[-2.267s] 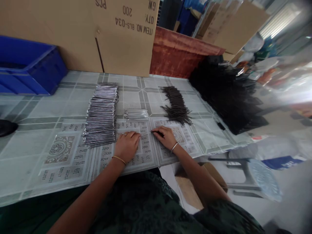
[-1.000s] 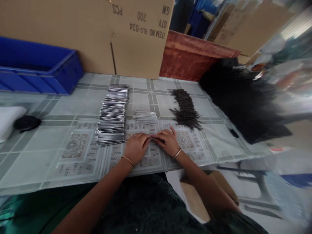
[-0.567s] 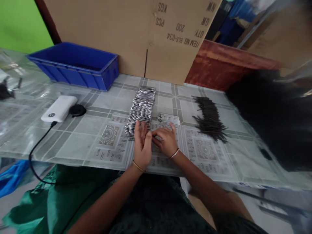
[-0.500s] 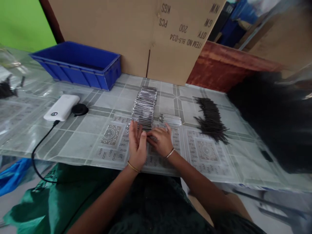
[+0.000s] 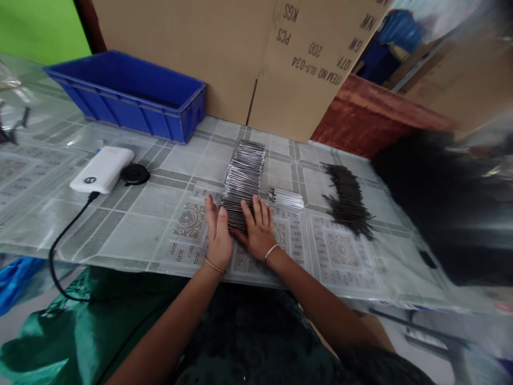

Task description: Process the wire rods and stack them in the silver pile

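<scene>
A long row of thin silvery metal rods (image 5: 243, 174) lies side by side on the table, running away from me. At its near end, my left hand (image 5: 218, 235) stands along the left side with its fingers stretched upward. My right hand (image 5: 258, 230) lies over the near right part of the row, fingers spread and touching the rods. Neither hand is closed around anything. Just right of the row is a smaller bundle of similar, paler rods (image 5: 286, 199). Farther right lies a pile of dark brown thin sticks (image 5: 348, 200).
A blue plastic bin (image 5: 132, 101) stands at the back left before a large cardboard sheet (image 5: 224, 59). A white power bank (image 5: 102, 170) with a black cable sits beside a round black object (image 5: 135, 174). A black bulky thing (image 5: 433, 203) borders the right side.
My right hand has opened from a bent, pinched pose and now lies spread on the rods. My left hand stays at their left side. The view has shifted slightly.
</scene>
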Tool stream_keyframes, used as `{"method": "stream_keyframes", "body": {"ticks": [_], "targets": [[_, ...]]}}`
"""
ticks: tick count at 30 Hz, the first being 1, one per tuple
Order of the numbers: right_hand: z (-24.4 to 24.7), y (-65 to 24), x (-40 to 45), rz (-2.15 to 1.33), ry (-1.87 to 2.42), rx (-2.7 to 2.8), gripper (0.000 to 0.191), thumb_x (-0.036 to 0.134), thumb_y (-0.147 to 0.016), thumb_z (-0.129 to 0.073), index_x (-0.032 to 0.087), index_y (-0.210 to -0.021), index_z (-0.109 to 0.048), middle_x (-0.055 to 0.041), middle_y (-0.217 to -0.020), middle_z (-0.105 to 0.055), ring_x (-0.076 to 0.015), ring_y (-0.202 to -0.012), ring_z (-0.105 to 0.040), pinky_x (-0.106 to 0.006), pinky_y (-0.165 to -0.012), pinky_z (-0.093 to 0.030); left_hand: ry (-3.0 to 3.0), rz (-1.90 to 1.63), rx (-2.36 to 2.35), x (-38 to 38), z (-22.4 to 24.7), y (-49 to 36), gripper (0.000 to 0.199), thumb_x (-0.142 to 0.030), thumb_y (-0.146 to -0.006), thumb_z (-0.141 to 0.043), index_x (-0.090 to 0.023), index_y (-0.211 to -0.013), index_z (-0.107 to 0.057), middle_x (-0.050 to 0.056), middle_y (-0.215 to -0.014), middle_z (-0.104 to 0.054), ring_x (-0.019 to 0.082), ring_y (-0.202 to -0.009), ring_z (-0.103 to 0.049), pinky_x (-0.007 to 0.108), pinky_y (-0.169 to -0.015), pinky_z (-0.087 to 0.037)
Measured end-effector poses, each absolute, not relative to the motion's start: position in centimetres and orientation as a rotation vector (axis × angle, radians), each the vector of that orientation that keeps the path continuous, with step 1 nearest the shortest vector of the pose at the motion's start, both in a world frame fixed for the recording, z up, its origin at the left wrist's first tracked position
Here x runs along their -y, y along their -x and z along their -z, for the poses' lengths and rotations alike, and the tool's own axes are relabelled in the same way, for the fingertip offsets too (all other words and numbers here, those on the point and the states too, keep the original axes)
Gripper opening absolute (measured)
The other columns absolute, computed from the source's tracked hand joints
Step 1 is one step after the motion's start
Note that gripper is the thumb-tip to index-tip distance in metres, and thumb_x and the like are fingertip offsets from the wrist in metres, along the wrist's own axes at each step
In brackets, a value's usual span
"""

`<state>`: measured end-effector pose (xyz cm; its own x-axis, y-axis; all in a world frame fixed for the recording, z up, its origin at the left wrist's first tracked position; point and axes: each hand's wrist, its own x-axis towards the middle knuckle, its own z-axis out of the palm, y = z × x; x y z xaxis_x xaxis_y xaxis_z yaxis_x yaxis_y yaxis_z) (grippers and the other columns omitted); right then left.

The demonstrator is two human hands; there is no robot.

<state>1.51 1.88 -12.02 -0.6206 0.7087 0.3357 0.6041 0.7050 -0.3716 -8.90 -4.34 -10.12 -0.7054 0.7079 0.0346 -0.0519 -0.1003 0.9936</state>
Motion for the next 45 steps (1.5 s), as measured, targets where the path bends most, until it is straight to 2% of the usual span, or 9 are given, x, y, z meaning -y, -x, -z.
{"method": "stream_keyframes", "body": {"ticks": [10,14,16,20,26,31,36,42,45], "targets": [[10.7,-1.5,-3.3,-0.220,1.009,2.622,0.081,0.055,-0.091,-0.054,0.027,-0.156,-0.014,-0.0092,-0.165,-0.004,-0.0326,-0.151,-0.004,-0.056,-0.119,-0.012,-0.668,-1.804,-1.611,3.5,9.2,8.7,0.067,-0.049,-0.096,-0.042,-0.023,-0.153,-0.021,0.007,-0.164,-0.017,0.021,-0.150,-0.016,0.040,-0.124,-0.013],[8.9,-7.6,-4.5,-0.104,1.093,2.487,0.073,0.052,-0.096,-0.045,0.042,-0.154,-0.003,0.0001,-0.163,-0.014,-0.0261,-0.148,-0.020,-0.054,-0.119,-0.017,-0.678,-1.787,-1.657,3.8,8.8,8.6,0.065,-0.046,-0.095,-0.045,-0.023,-0.152,-0.025,0.005,-0.163,-0.021,0.019,-0.150,-0.016,0.036,-0.124,-0.013],[8.7,-12.3,-6.5,0.001,1.306,2.338,0.063,0.044,-0.096,-0.044,0.041,-0.153,-0.015,-0.0018,-0.157,-0.030,-0.0268,-0.142,-0.033,-0.054,-0.115,-0.024,-0.661,-1.791,-1.685,3.8,8.8,8.6,0.062,-0.041,-0.095,-0.046,-0.022,-0.152,-0.027,0.006,-0.162,-0.024,0.018,-0.150,-0.019,0.035,-0.123,-0.016],[9.7,-20.7,-10.8,0.182,1.832,2.070,0.051,0.033,-0.092,-0.048,0.018,-0.141,-0.048,-0.0148,-0.141,-0.050,-0.0343,-0.126,-0.044,-0.054,-0.105,-0.034,-0.669,-1.817,-1.757,3.6,9.7,8.6,0.061,-0.037,-0.096,-0.046,-0.018,-0.151,-0.027,0.010,-0.160,-0.028,0.019,-0.148,-0.024,0.035,-0.123,-0.020],[11.7,-24.3,-11.5,0.294,1.788,2.305,0.035,0.024,-0.094,-0.046,0.024,-0.125,-0.064,-0.0101,-0.129,-0.059,-0.0285,-0.112,-0.049,-0.044,-0.096,-0.038,-1.213,-1.904,-2.053,2.9,9.9,8.2,0.059,-0.034,-0.095,-0.050,-0.013,-0.146,-0.032,0.017,-0.157,-0.029,0.023,-0.148,-0.023,0.045,-0.124,-0.016],[10.9,-26.1,-11.7,0.332,1.766,2.340,0.029,0.025,-0.094,-0.051,0.027,-0.117,-0.069,-0.0079,-0.120,-0.063,-0.0273,-0.106,-0.052,-0.040,-0.090,-0.040,-2.122,-1.335,-2.000,1.0,8.3,4.4,0.037,-0.021,-0.093,-0.048,-0.019,-0.129,-0.055,0.010,-0.139,-0.055,0.023,-0.138,-0.041,0.045,-0.117,-0.033],[9.4,-27.0,-12.4,0.318,1.712,2.535,0.024,0.025,-0.096,-0.050,0.025,-0.108,-0.071,-0.0077,-0.109,-0.066,-0.0256,-0.099,-0.056,-0.037,-0.083,-0.042,-2.414,-0.515,-1.983,-2.8,9.4,0.4,0.037,-0.014,-0.091,-0.045,-0.018,-0.124,-0.061,0.012,-0.142,-0.054,0.028,-0.134,-0.046,0.047,-0.110,-0.037],[9.0,-29.2,-13.7,0.278,1.579,2.592,0.028,0.021,-0.092,-0.057,0.025,-0.118,-0.066,-0.0071,-0.114,-0.067,-0.0250,-0.099,-0.059,-0.037,-0.084,-0.045,-2.455,-0.136,-2.056,-6.2,8.3,-0.3,0.035,-0.012,-0.094,-0.037,-0.011,-0.118,-0.063,0.015,-0.116,-0.065,0.030,-0.103,-0.062,0.044,-0.089,-0.046],[9.0,-31.2,-14.5,0.220,1.529,2.553,0.019,0.024,-0.092,-0.058,0.023,-0.106,-0.071,-0.0071,-0.106,-0.069,-0.0250,-0.095,-0.061,-0.038,-0.085,-0.047,-2.518,-0.046,-2.046,-7.1,7.8,0.1,0.032,-0.011,-0.093,-0.037,-0.011,-0.108,-0.066,0.015,-0.110,-0.066,0.031,-0.102,-0.062,0.044,-0.087,-0.045]]}}
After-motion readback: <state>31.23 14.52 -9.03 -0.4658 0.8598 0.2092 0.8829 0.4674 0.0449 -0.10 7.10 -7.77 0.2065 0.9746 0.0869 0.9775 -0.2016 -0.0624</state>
